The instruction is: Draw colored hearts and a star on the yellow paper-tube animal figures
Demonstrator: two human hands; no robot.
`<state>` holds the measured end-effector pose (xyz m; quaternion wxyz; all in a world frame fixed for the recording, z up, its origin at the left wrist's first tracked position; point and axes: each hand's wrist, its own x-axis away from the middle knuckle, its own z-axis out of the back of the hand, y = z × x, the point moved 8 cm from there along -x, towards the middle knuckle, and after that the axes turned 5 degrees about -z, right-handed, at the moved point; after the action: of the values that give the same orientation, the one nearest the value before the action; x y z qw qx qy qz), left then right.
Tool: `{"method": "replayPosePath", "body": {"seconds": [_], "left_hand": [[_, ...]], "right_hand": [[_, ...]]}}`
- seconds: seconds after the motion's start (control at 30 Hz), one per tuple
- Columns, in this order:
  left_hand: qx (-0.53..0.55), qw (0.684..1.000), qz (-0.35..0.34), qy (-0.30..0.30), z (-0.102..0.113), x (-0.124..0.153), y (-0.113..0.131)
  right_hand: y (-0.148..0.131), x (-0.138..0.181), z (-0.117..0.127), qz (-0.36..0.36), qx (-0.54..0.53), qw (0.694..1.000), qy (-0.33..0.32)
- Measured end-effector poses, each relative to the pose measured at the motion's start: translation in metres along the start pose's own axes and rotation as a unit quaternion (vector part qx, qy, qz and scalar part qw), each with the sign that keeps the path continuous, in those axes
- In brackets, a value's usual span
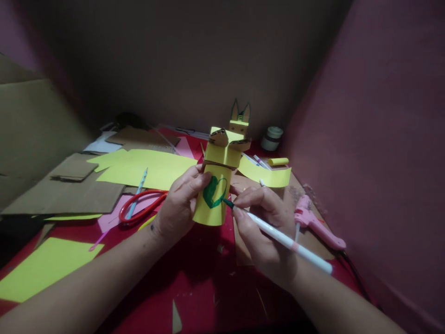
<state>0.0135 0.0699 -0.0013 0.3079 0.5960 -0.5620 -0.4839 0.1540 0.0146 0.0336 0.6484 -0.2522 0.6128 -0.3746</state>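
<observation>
My left hand (179, 204) grips a yellow paper-covered figure (218, 183) with arms and pointed ears, held upright above the red table (194, 278). A green heart (213, 192) is drawn on its front, partly filled in. My right hand (260, 218) pinches a white marker pen (288, 241) whose green tip touches the heart's right edge.
Yellow paper sheets (146, 169) and cardboard pieces (66, 190) lie to the left, with red-handled scissors (141, 206) and a blue pencil (137, 192). A pink glue gun (318, 225) rests at the right on cardboard. A small jar (271, 138) and a yellow strip (266, 176) sit behind.
</observation>
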Motion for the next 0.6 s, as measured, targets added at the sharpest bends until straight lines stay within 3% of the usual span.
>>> {"method": "replayPosePath", "body": {"seconds": [0.2, 0.6], "left_hand": [[0.034, 0.999, 0.011, 0.001, -0.001, 0.001, -0.001], [0.062, 0.998, 0.008, 0.009, -0.003, 0.002, 0.0]], "right_hand": [[0.005, 0.0, 0.0, -0.031, -0.035, 0.999, 0.016], [0.0, 0.007, -0.011, 0.015, -0.029, 0.997, -0.067]]}}
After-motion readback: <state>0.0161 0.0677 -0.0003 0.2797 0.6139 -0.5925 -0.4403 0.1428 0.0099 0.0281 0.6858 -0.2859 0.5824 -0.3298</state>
